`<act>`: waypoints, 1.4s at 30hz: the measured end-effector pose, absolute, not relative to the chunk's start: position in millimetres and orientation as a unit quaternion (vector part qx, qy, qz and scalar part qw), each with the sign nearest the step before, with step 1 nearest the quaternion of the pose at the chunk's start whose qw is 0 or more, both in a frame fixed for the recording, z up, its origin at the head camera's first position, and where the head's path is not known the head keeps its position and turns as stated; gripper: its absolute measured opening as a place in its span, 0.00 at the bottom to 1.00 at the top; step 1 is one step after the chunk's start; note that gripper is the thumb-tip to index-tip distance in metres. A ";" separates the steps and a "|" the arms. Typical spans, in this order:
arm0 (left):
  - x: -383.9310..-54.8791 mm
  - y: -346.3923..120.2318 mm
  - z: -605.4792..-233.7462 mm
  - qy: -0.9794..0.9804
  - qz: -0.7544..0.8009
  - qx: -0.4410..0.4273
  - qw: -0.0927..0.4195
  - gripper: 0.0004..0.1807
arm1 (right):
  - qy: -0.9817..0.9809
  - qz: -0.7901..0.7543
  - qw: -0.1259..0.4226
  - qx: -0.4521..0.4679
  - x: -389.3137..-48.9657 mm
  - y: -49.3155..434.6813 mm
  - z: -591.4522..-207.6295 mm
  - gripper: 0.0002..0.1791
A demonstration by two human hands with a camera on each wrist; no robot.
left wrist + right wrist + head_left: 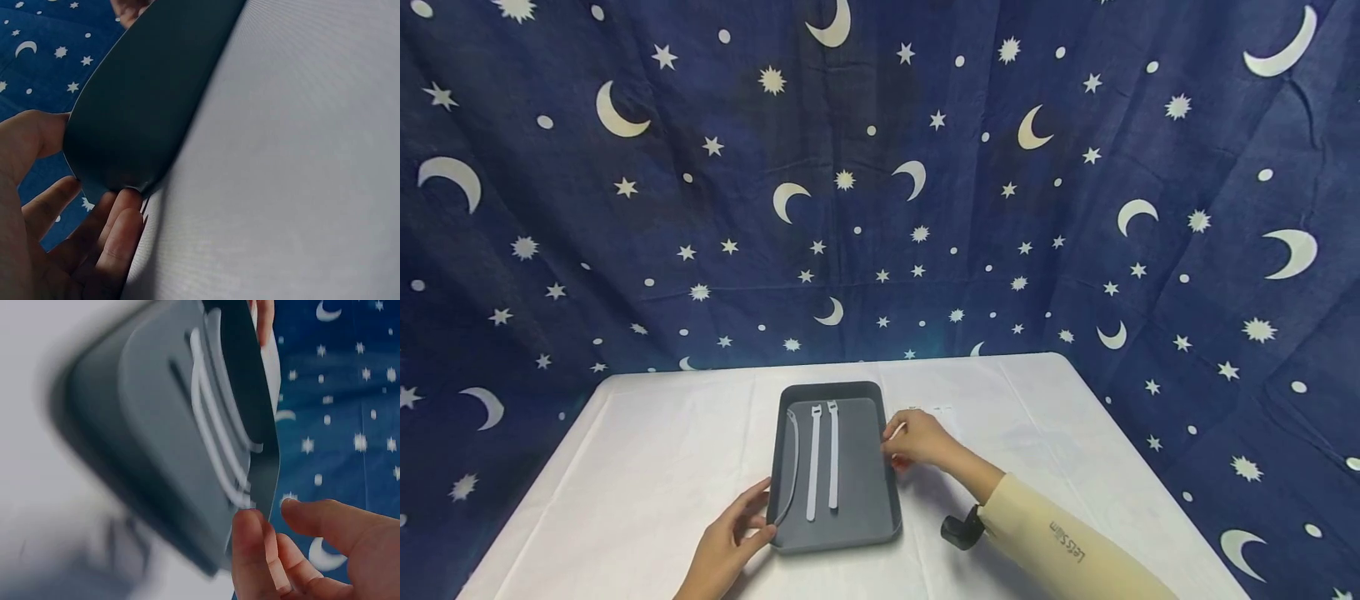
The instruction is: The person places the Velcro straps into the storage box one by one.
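A dark grey, shallow, round-cornered rectangular tray (865,450) sits at the middle of the white-covered tabletop (647,475), its long sides running away from the person. Inside it lie three narrow, pale straps: two nearly straight ones (814,471) side by side, their broader, notched ends toward the far wall, and a bowed one (796,467) along the left wall. These straps show in the head and right wrist views, while the left wrist view gives the tray's smooth outer wall instead. At the near left corner the left hand (730,537) has a holding grip on the tray; its own wrist camera reveals what the head view hides, the thumb up at the rim and the other fingers bent against the outside, low down. The right hand (921,437) is at the farther part of the right wall, fingers bent; the right wrist view, with the tray partly blurred, sets thumb and fingertips near the rim, but I cannot tell whether that grip closes on it. A cream sleeve (1060,542) with dark lettering covers the right arm, a black rounded object (962,529) beside it. Behind hangs a dark blue curtain (865,108) with pale moons and stars.
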State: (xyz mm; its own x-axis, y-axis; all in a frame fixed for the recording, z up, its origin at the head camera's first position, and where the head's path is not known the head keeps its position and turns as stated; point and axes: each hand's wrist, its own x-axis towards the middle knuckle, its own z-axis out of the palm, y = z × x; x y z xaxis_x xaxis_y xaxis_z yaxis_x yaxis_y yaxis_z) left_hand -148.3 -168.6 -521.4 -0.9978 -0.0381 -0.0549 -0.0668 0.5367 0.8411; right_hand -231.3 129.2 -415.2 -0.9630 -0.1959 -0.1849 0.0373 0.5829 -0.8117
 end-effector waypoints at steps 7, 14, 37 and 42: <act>-148.6 -169.4 -520.8 0.874 0.484 -0.028 0.012 0.36 | 0.920 -0.381 0.084 0.035 -230.0 184.9 -420.4 0.09; -149.2 -169.6 -520.9 0.874 0.484 -0.029 0.019 0.37 | 0.927 -0.353 0.081 0.099 -216.5 228.1 -439.7 0.11; -151.1 -169.6 -522.4 0.875 0.483 -0.019 0.019 0.37 | 0.938 -0.327 -0.002 0.116 -189.1 234.9 -472.2 0.15; -150.3 -170.3 -523.4 0.874 0.485 -0.019 0.017 0.36 | 0.931 -0.341 0.007 0.130 -191.5 231.7 -473.4 0.15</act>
State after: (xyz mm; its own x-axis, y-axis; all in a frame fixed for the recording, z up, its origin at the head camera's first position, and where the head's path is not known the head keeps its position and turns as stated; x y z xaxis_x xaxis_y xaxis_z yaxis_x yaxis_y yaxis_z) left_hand -150.3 -170.3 -523.4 -0.9987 -0.0163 -0.0487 -0.0499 0.5288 0.8473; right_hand -191.5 231.7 -473.4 -0.9663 0.2368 -0.1014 0.2462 0.7332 -0.6339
